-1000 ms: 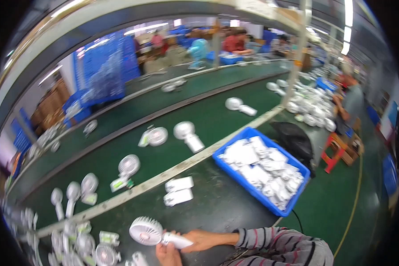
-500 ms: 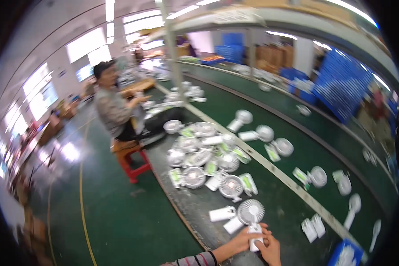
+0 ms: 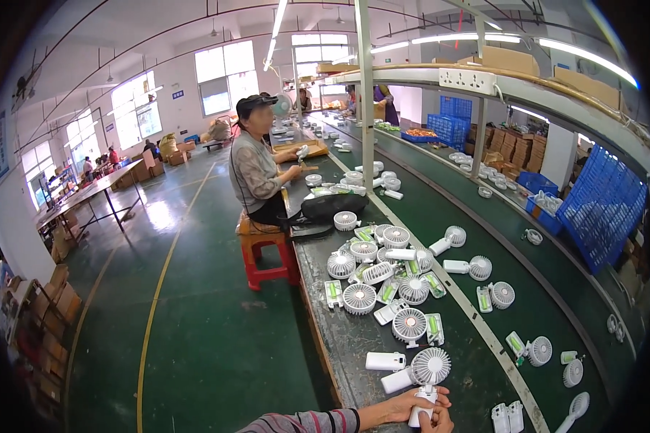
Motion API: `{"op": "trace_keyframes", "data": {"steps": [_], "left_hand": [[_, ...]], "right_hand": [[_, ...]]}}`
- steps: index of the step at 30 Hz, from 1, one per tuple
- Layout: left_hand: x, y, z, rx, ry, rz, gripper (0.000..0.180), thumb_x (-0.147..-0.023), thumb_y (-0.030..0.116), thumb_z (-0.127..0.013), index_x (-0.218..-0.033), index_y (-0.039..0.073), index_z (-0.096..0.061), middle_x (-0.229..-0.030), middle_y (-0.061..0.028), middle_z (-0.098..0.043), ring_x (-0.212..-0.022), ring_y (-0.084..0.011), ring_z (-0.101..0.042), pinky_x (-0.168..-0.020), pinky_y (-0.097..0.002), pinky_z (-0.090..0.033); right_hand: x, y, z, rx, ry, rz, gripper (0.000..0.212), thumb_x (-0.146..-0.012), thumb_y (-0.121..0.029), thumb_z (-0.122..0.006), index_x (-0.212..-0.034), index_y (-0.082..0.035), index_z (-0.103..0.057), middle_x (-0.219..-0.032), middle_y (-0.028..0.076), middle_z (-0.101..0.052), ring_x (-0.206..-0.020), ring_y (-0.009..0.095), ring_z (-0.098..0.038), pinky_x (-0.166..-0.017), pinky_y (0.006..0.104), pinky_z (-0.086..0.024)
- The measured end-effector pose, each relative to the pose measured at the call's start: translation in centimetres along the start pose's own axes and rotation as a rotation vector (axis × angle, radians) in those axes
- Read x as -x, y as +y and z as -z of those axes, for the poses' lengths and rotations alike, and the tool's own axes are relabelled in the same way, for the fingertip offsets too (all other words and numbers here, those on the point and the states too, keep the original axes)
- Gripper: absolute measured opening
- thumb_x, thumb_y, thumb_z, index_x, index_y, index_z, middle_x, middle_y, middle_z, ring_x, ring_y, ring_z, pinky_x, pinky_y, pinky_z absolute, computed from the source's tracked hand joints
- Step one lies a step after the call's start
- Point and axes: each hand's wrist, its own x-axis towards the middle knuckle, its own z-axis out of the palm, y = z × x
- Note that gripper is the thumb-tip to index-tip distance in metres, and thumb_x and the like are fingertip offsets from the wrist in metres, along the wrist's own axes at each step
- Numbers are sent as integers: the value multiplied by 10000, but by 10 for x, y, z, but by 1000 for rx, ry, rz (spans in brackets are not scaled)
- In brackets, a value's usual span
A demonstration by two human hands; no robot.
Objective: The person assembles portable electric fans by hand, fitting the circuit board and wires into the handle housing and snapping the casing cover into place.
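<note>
My left hand [image 3: 403, 406] wraps its fingers round the handle of a white handheld fan [image 3: 422, 408]. My right hand [image 3: 438, 420] presses against the lower part of this handle with thumb and fingers, partly cut off by the lower edge. A round ribbed fan head [image 3: 431, 365] lines up just above the held handle; whether it joins this handle cannot be made out. Left of it lie a white handle piece [image 3: 396, 381] and a white handle case [image 3: 385, 361]. A heap of white fans [image 3: 359, 298], several with green-labelled open handles, covers the bench beyond.
The dark bench [image 3: 347, 346] borders a green conveyor belt [image 3: 477, 317] carrying scattered fans. Two white cases [image 3: 508, 417] lie near its pale rail. A co-worker [image 3: 256, 169] sits on a red stool [image 3: 267, 260] beside a black bag [image 3: 332, 208]. Blue crates [image 3: 599, 209] stand at right.
My view has turned and levelled, so the bench and co-worker appear farther right and the picture is sharper. Both hands remain closed on the held handle.
</note>
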Motion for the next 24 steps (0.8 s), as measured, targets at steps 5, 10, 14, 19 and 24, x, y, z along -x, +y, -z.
{"op": "trace_keyframes", "data": {"steps": [5,10,14,19,24], "left_hand": [[4,-2,-4,19,-2,-20,527,-797,-4,-603,-1272,-1,-375,-1161,-148,-534,-1124,-250,-522,-941,-349,-456],[5,-6,0,-2,-13,-48,555,-781,-10,-618,-1281,-8,-378,-1167,-146,-536,-1131,-258,-519,-944,-361,-455],[3,-3,3,-12,-15,-56,572,-769,-51,-610,-1288,-6,-374,-1162,-147,-544,-1136,-265,-520,-940,-370,-458],[1,2,-3,-65,-10,-68,584,-760,-41,-628,-1288,4,-383,-1154,-133,-552,-1082,-250,-550,-895,-373,-490],[1,2,-12,-85,18,-50,577,-771,-26,-632,-1286,-4,-374,-1164,-154,-538,-1070,-256,-556,-910,-379,-483]], "right_hand": [[4,-5,4,28,-38,-41,343,-788,-257,-677,-1002,-3,-593,-977,189,-646,-842,298,-633,-748,356,-484],[5,1,-1,-13,-28,-9,350,-781,-227,-690,-1025,3,-591,-987,180,-645,-847,261,-633,-744,333,-486],[5,-1,0,-34,-96,-44,417,-761,-180,-710,-1099,15,-564,-957,158,-646,-852,219,-629,-743,323,-490],[1,26,-9,-218,-25,4,342,-677,-187,-770,-861,-5,-547,-697,100,-665,-588,120,-622,-537,252,-469],[2,30,-7,-202,-15,-12,367,-676,-199,-772,-895,-7,-548,-722,116,-674,-619,142,-646,-560,263,-486]]}}
